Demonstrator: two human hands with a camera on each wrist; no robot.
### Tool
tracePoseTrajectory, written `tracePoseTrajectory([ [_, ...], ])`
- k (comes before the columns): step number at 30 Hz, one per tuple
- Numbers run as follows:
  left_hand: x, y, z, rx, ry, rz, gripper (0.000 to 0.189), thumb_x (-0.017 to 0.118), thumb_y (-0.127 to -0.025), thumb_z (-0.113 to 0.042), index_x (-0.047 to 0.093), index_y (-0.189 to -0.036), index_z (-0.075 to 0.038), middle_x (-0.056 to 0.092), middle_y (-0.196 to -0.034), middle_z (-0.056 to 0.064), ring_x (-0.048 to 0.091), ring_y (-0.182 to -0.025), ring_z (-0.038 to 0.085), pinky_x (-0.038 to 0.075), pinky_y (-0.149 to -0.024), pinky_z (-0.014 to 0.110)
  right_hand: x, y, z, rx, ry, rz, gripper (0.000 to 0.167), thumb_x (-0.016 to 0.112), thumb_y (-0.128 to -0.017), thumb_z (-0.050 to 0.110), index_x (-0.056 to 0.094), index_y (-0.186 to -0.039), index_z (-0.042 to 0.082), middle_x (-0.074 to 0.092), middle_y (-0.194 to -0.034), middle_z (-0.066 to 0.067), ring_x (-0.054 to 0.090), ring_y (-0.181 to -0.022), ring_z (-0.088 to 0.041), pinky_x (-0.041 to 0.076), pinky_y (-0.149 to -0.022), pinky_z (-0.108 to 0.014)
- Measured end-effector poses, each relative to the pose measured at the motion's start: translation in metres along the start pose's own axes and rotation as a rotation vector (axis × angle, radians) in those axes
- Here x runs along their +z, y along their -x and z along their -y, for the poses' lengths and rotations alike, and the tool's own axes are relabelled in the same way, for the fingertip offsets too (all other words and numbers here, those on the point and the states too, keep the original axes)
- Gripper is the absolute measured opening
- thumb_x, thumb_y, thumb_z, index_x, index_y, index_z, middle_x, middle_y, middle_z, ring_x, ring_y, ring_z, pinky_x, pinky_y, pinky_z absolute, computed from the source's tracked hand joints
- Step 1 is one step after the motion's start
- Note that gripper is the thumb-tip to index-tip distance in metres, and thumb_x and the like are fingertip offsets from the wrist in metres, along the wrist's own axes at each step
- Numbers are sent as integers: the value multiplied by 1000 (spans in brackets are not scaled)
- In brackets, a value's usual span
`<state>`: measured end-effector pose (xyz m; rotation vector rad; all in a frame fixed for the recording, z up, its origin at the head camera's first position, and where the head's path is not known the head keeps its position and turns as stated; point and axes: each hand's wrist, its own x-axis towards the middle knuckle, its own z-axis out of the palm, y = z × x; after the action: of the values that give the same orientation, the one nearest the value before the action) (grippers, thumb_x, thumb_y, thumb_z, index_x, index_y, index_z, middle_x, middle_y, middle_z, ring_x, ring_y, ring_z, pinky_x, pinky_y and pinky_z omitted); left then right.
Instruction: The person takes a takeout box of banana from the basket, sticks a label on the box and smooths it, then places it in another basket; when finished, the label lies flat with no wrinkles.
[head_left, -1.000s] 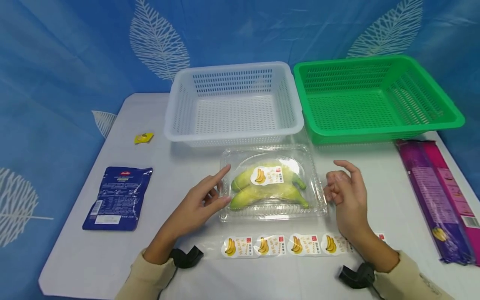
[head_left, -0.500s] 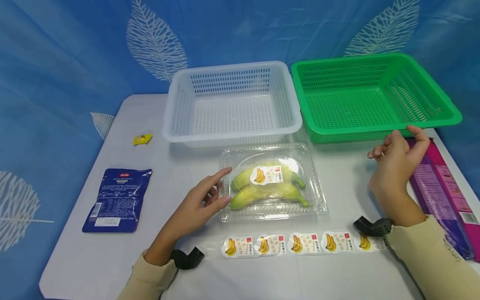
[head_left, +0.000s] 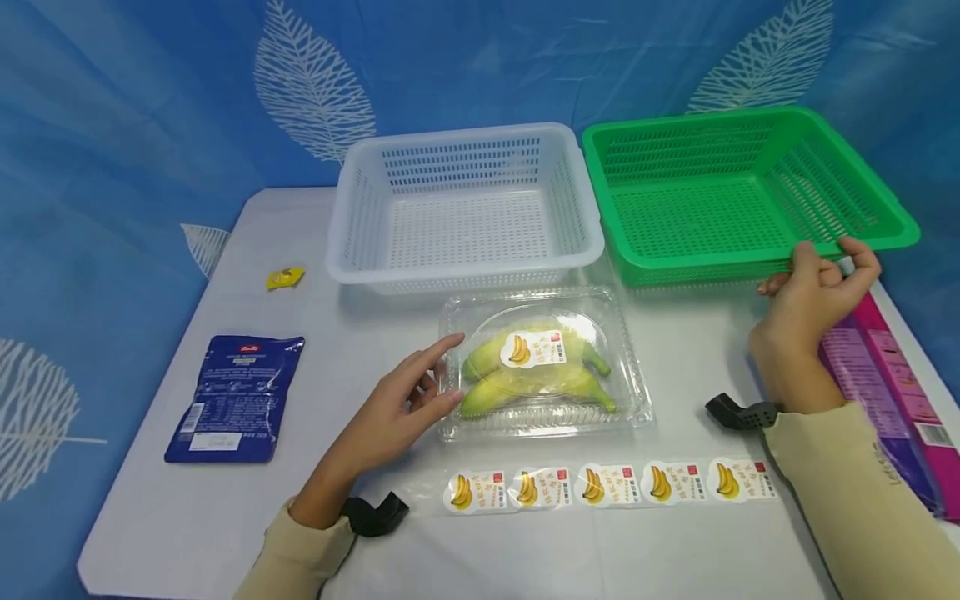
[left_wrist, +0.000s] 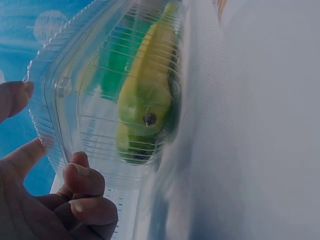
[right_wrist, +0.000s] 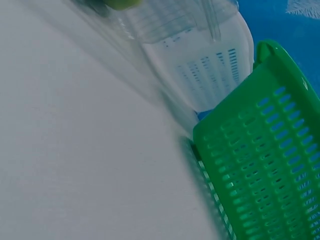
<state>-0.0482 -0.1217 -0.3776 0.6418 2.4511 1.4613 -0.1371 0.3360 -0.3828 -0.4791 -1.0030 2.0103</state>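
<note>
A clear plastic clamshell box (head_left: 633,408) with two green-yellow bananas (head_left: 540,387) inside lies mid-table; a banana label (head_left: 534,348) is on its lid. My left hand (head_left: 401,400) is at the box's left edge, index finger and thumb spread against it. In the left wrist view, curled fingers (left_wrist: 85,180) show beside the box wall. My right hand (head_left: 813,308) is at the front rim of the green basket (head_left: 697,271), with thumb and index fingertips apart at the rim and other fingers curled below. I cannot tell whether it grips the rim. The right wrist view hides this hand.
A white basket (head_left: 465,275) stands left of the green one. A strip of banana labels (head_left: 592,487) lies in front of the box. A blue pouch (head_left: 236,400) and a small yellow packet (head_left: 285,278) lie left; purple and pink packages (head_left: 877,375) lie right.
My right hand has moved from beside the box, right and away from me, to the green basket's rim, uncovering the label strip's end. My left hand has stayed at the box.
</note>
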Motion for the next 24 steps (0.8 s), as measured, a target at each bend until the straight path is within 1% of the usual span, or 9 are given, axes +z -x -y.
tracePoseTrajectory([
  [6,1,-1,1,-11,4,6,62,66,-102,-31,38,-157,-35,51,-104,0,50,-75,16,45,-65,30,3,-1,1,-12,7,-24,42,66,-93,-3,48,-130,8,36,-72,-8,32,-45,-20,40,-43,-26],
  [10,2,-2,0,-20,20,6,63,67,-101,-29,39,-157,-35,52,-106,0,52,-79,18,47,-69,30,4,0,2,-28,5,-35,43,67,-92,-4,49,-130,7,37,-71,-8,32,-45,-20,39,-43,-26],
  [14,2,-2,0,-42,46,-3,64,69,-100,-26,40,-156,-33,52,-108,3,53,-79,20,47,-69,29,5,-1,1,-36,-15,-31,45,69,-91,-4,49,-129,7,38,-70,-10,32,-44,-20,39,-43,-26],
  [18,2,-2,-1,-61,57,-11,64,70,-99,-24,42,-156,-31,52,-107,4,52,-78,20,45,-68,27,6,-1,-1,-38,-22,-26,45,69,-90,-5,49,-129,8,39,-69,-10,32,-44,-21,39,-43,-27],
  [20,2,-2,-1,-71,88,-5,64,70,-99,-23,42,-156,-31,51,-108,6,55,-79,20,48,-68,27,6,-2,-1,-39,-20,-29,45,69,-90,-5,49,-128,8,39,-69,-10,33,-43,-21,39,-43,-27],
  [24,3,-3,-1,-97,196,14,64,70,-99,-19,41,-155,-31,49,-110,10,61,-80,21,53,-68,28,4,-4,-3,-45,-16,-31,45,69,-90,-4,49,-128,9,39,-69,-10,33,-43,-21,39,-43,-27],
])
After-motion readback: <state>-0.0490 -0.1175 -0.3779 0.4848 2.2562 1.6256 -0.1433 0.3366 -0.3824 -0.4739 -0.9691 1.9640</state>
